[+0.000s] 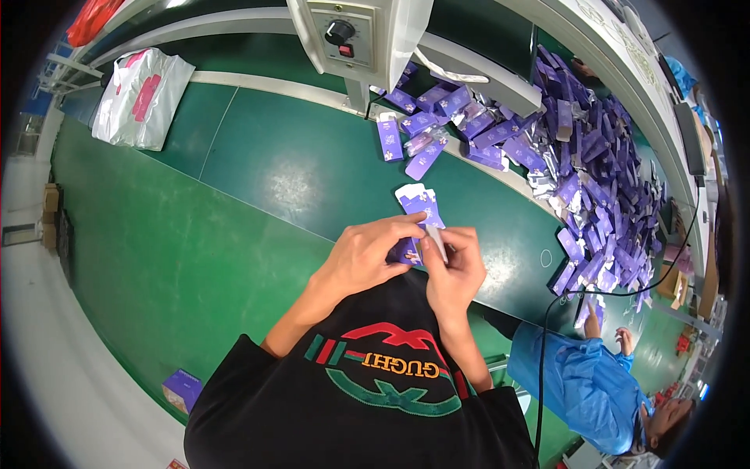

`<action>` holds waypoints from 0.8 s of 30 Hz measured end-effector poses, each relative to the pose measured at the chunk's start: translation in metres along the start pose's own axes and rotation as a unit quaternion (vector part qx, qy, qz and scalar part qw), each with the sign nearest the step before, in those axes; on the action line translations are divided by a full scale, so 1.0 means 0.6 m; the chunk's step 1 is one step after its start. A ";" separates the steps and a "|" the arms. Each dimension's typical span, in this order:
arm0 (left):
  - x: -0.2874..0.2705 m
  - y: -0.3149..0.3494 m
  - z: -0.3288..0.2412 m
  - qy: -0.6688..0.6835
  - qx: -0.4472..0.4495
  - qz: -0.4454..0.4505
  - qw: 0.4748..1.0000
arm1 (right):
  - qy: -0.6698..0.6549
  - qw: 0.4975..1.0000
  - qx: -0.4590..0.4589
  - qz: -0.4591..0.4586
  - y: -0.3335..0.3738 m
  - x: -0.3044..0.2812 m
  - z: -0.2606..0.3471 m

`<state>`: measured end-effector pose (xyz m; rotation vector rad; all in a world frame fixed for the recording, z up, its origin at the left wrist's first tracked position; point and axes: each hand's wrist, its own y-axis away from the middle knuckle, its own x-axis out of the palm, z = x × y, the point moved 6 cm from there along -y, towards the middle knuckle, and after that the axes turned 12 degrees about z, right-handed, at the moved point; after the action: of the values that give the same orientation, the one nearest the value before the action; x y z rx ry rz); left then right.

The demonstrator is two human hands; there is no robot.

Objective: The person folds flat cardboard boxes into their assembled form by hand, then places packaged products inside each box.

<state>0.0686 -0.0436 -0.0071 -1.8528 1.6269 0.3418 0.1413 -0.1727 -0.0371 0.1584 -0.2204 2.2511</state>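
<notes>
My left hand (366, 248) is closed around a small purple carton (404, 252) just in front of my chest. Close beside it, my right hand (455, 270) pinches a thin whitish piece (437, 241) between thumb and fingers. Whether that piece is a flap of the carton or a separate slip, I cannot tell. Right beyond my fingers there is another purple carton part (423, 206) with white flaps standing out. My fingers cover where it meets the held carton, so I cannot tell if the two are joined.
Several purple cartons (426, 156) lie at the green table's (305, 168) far edge. A large heap of cartons (598, 172) spreads to the right. A white machine housing with a knob (340, 33) hangs ahead. A white plastic bag (144, 98) stands far left. At right, a co-worker in blue (582, 383) handles a carton; a black cable (544, 352) runs between us.
</notes>
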 end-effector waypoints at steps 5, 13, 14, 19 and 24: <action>-0.003 0.006 0.010 -0.020 -0.015 -0.021 0.999 | 0.137 0.989 -0.057 0.023 0.012 0.004 0.027; 0.000 0.002 -0.006 -0.049 -0.002 -0.029 0.998 | 0.218 0.974 -0.059 -0.009 0.019 0.023 0.045; 0.000 0.002 -0.006 -0.060 -0.011 -0.031 0.998 | 0.247 0.967 -0.067 0.000 0.018 0.027 0.048; 0.005 -0.002 -0.008 -0.086 -0.044 -0.048 0.994 | 0.316 0.940 -0.131 -0.010 0.020 0.029 0.049; 0.019 -0.010 -0.019 -0.110 -0.017 -0.045 0.993 | 0.199 0.973 -0.079 -0.084 0.025 -0.004 0.023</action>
<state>0.0740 -0.0597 -0.0032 -1.8360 1.3920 0.5192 0.1316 -0.1866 -0.0259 -0.3464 -0.1615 2.0365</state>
